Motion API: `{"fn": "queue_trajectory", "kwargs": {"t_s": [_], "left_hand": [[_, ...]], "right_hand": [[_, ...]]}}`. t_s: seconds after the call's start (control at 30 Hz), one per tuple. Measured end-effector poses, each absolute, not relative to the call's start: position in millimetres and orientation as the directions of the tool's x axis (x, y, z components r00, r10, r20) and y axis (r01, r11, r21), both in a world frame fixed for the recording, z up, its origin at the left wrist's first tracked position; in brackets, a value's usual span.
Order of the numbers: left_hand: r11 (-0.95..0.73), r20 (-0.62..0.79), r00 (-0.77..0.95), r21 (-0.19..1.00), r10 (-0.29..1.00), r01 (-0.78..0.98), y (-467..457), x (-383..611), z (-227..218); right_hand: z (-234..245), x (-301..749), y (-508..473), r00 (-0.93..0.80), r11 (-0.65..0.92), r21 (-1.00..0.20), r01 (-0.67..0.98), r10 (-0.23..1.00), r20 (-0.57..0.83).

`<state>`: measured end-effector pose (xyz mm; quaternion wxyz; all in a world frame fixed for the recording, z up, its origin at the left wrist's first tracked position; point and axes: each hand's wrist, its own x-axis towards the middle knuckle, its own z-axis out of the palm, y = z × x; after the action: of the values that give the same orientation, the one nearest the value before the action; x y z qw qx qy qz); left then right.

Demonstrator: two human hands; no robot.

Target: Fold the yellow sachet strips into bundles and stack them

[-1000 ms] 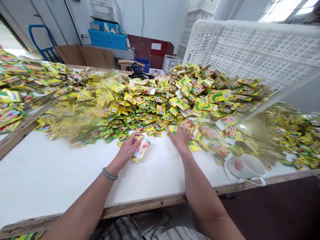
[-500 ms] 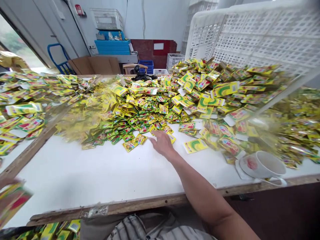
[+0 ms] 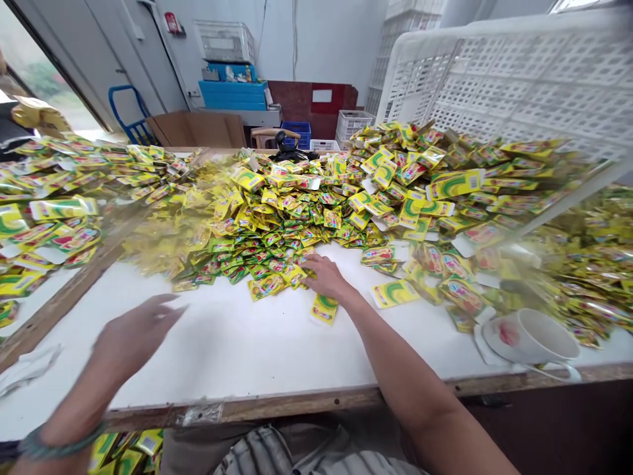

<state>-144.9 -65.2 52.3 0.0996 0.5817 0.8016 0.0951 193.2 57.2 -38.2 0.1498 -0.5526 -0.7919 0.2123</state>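
Note:
A big heap of small yellow and green sachets [image 3: 316,204] covers the far half of the white table [image 3: 237,343]. My right hand [image 3: 327,277] lies on the near edge of the heap, fingers flat on the sachets, with one loose sachet [image 3: 324,309] just under its wrist. My left hand [image 3: 136,330] hovers over bare table at the left, blurred by motion, fingers stretched out and holding nothing. A green bead bracelet [image 3: 47,447] is on that wrist.
A white cup [image 3: 531,336] lies tipped at the table's right front. A white perforated crate [image 3: 504,79] stands behind the heap at right. More sachets [image 3: 49,204] pile on the left, and some sit below the table edge [image 3: 126,448].
My left hand carried a bundle of sachets down and off to the left, then came back empty over the table. My right hand slid left along the heap's edge.

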Motion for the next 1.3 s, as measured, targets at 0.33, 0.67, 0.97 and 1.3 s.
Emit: {"fn": "queue_trajectory", "kwargs": {"t_s": [0.33, 0.67, 0.97, 1.3], "left_hand": [[-0.113, 0.101, 0.086, 0.309, 0.991, 0.944, 23.9, 2.1, -7.7], [-0.004, 0.005, 0.001, 0.664, 1.0, 0.748, 27.2, 0.1, -33.3], [0.102, -0.094, 0.067, 0.986, 0.993, -0.13, 18.8, 9.2, -17.9], [0.273, -0.247, 0.182, 0.953, 0.952, -0.132, 13.1, 14.9, -16.7]], "right_hand": [[-36.4, 181.1, 35.4, -0.495, 0.483, -0.43, 0.763, 0.864, 0.092], [-30.6, 190.2, 42.5, -0.258, 0.343, -0.597, 0.725, 0.939, 0.227], [-32.1, 184.4, 34.1, -0.199, 0.078, -0.996, 0.037, 0.978, 0.07], [-20.1, 193.4, 31.8, 0.033, 0.05, -0.996, -0.076, 0.998, 0.047]]}}
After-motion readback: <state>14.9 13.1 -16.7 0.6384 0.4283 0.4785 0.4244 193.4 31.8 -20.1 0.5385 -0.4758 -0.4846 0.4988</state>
